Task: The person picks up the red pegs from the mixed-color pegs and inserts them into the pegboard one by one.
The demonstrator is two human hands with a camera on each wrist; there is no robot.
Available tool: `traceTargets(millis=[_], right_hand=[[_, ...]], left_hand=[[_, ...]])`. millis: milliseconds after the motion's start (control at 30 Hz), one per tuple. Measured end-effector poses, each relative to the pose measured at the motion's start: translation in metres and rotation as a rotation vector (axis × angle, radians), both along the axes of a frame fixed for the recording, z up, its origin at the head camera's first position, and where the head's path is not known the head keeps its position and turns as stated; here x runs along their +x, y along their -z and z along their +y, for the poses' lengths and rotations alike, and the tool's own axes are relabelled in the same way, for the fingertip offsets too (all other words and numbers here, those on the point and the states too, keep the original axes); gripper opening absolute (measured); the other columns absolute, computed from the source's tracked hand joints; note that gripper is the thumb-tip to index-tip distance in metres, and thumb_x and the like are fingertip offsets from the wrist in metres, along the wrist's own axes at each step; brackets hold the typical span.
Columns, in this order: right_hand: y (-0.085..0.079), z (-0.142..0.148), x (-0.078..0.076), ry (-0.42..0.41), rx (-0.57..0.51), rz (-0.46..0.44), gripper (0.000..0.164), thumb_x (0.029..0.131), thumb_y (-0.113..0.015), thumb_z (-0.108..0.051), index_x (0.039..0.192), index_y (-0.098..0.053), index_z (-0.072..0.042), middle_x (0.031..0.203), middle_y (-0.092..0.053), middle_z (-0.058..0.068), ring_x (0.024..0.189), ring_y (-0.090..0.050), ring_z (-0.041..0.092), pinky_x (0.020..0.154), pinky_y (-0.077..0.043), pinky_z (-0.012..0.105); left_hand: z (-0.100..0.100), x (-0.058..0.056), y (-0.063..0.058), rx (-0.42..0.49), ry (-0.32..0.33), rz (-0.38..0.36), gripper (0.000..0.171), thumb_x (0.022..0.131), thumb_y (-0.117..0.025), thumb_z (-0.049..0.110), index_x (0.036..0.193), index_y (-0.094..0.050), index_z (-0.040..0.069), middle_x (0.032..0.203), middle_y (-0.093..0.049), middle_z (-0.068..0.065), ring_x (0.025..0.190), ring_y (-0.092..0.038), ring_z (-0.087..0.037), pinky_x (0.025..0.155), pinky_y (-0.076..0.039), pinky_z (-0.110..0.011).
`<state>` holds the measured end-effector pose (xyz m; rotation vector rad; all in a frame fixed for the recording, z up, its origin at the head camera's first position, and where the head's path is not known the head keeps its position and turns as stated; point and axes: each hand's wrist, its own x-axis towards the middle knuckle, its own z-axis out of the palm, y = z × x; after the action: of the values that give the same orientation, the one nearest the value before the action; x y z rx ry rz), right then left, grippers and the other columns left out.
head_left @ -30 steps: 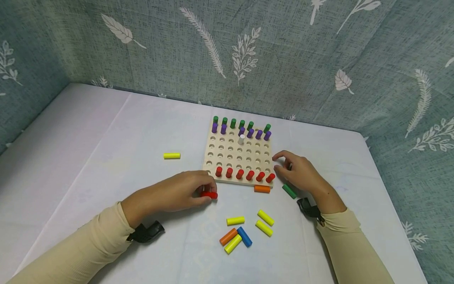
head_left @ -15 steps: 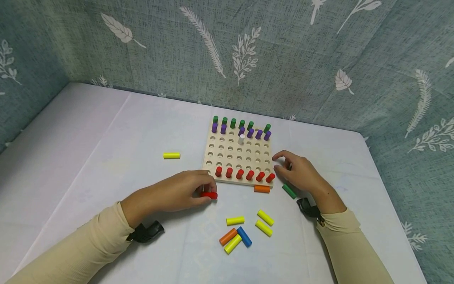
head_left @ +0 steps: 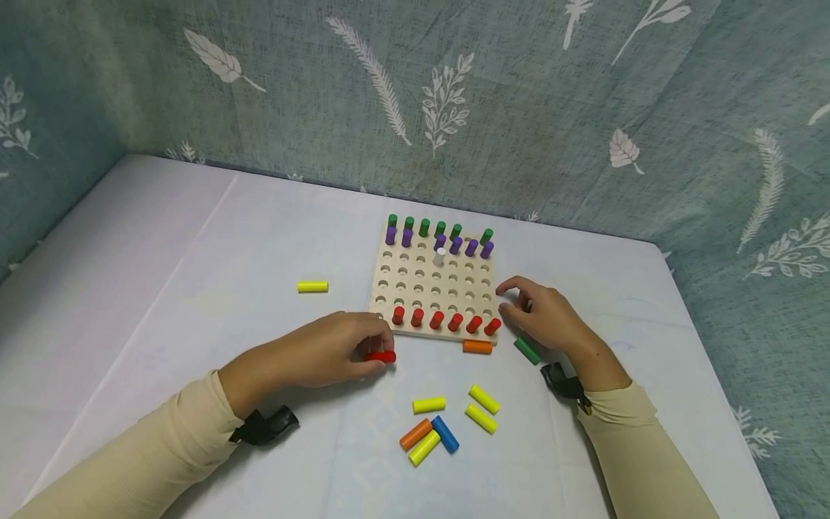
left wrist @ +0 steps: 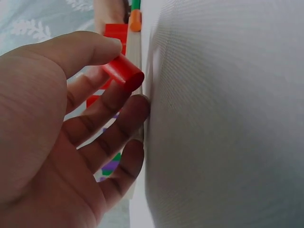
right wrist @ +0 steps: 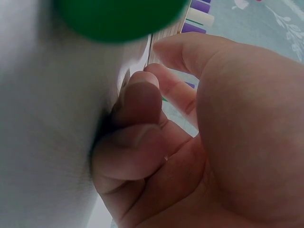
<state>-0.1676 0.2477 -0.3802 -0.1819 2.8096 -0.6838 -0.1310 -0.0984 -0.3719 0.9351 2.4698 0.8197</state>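
Observation:
My left hand [head_left: 333, 349] pinches a red peg [left wrist: 124, 73] between thumb and fingertips, close over the cloth just off the near left corner of the wooden pegboard [head_left: 436, 277]. In the left wrist view the other fingers spread below it. My right hand [head_left: 543, 313] rests at the board's right edge, thumb and index finger apart, fingertips right at the side, the rest loosely bent against the cloth. On the board, red pegs [head_left: 436, 320] line the near row. Purple pegs [head_left: 456, 246] and green pegs [head_left: 424, 228] fill most of the two far rows, with one white peg [head_left: 439, 256] before them.
An orange peg [head_left: 477, 347] lies along the board's near edge. By the right wrist is a green peg [head_left: 527, 351]. Yellow pegs [head_left: 429, 405], another orange one [head_left: 416, 435] and a blue peg [head_left: 445, 435] lie in front. One yellow peg [head_left: 313, 287] is at left.

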Motion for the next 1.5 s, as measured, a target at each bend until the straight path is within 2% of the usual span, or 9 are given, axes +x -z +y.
traceTargets(millis=[467,800,933,1067,1233,1333,1500], right_hand=[[-0.001,0.0001,-0.0008,-0.005,0.001,-0.015,0.034,0.098,-0.064,-0.025,0.132,-0.059,-0.019,0.085,-0.057,0.007,0.073,-0.051,0.02,0.063,-0.047,0.028],[-0.0012,-0.0008,0.0009,-0.003,-0.005,-0.024,0.034,0.098,-0.064,-0.025,0.131,-0.059,-0.019,0.083,-0.056,0.007,0.07,-0.05,0.02,0.061,-0.045,0.029],[-0.0004,-0.0005,0.0012,0.002,-0.009,-0.013,0.033,0.098,-0.064,-0.024,0.131,-0.059,-0.019,0.082,-0.056,0.007,0.069,-0.05,0.02,0.061,-0.045,0.029],[-0.002,-0.0007,0.0009,-0.001,-0.019,-0.013,0.033,0.098,-0.064,-0.025,0.13,-0.059,-0.019,0.082,-0.056,0.007,0.069,-0.05,0.02,0.06,-0.045,0.029],[-0.0046,0.0,0.0017,0.003,-0.02,-0.026,0.033,0.098,-0.064,-0.025,0.13,-0.059,-0.018,0.082,-0.056,0.007,0.068,-0.049,0.02,0.06,-0.043,0.029],[-0.004,0.0007,0.0015,-0.003,-0.026,-0.018,0.032,0.098,-0.064,-0.024,0.13,-0.06,-0.018,0.081,-0.055,0.007,0.068,-0.048,0.02,0.059,-0.042,0.029],[-0.0015,0.0011,0.0012,-0.005,-0.031,-0.014,0.032,0.098,-0.063,-0.024,0.129,-0.06,-0.018,0.081,-0.055,0.007,0.067,-0.048,0.019,0.058,-0.042,0.029]], left_hand=[[-0.0022,0.0002,-0.0012,0.004,-0.018,-0.022,0.024,0.086,-0.079,0.019,0.105,-0.065,0.022,0.092,-0.062,0.013,0.083,-0.057,-0.008,0.074,-0.052,-0.021],[-0.0035,0.0,-0.0011,0.003,-0.046,0.027,0.02,0.086,-0.077,0.018,0.1,-0.065,0.024,0.088,-0.061,0.014,0.083,-0.056,-0.008,0.075,-0.051,-0.022],[-0.004,-0.0015,-0.0022,0.011,-0.093,0.081,0.019,0.086,-0.076,0.017,0.099,-0.064,0.025,0.088,-0.061,0.015,0.083,-0.056,-0.007,0.073,-0.051,-0.024],[-0.0036,-0.0026,-0.0033,0.022,-0.159,0.159,0.02,0.086,-0.076,0.017,0.102,-0.065,0.023,0.095,-0.064,0.012,0.087,-0.058,-0.008,0.076,-0.052,-0.025],[-0.0032,-0.0032,-0.0051,0.077,-0.242,0.237,0.023,0.087,-0.077,0.017,0.107,-0.066,0.02,0.102,-0.064,0.008,0.09,-0.059,-0.01,0.076,-0.053,-0.026],[-0.0034,-0.0041,-0.0069,0.111,-0.279,0.234,0.024,0.087,-0.078,0.017,0.107,-0.066,0.018,0.102,-0.065,0.007,0.088,-0.059,-0.011,0.075,-0.053,-0.027],[-0.0028,-0.008,-0.0083,0.135,-0.309,0.177,0.022,0.087,-0.077,0.016,0.106,-0.066,0.016,0.101,-0.067,0.006,0.087,-0.06,-0.011,0.076,-0.053,-0.028]])
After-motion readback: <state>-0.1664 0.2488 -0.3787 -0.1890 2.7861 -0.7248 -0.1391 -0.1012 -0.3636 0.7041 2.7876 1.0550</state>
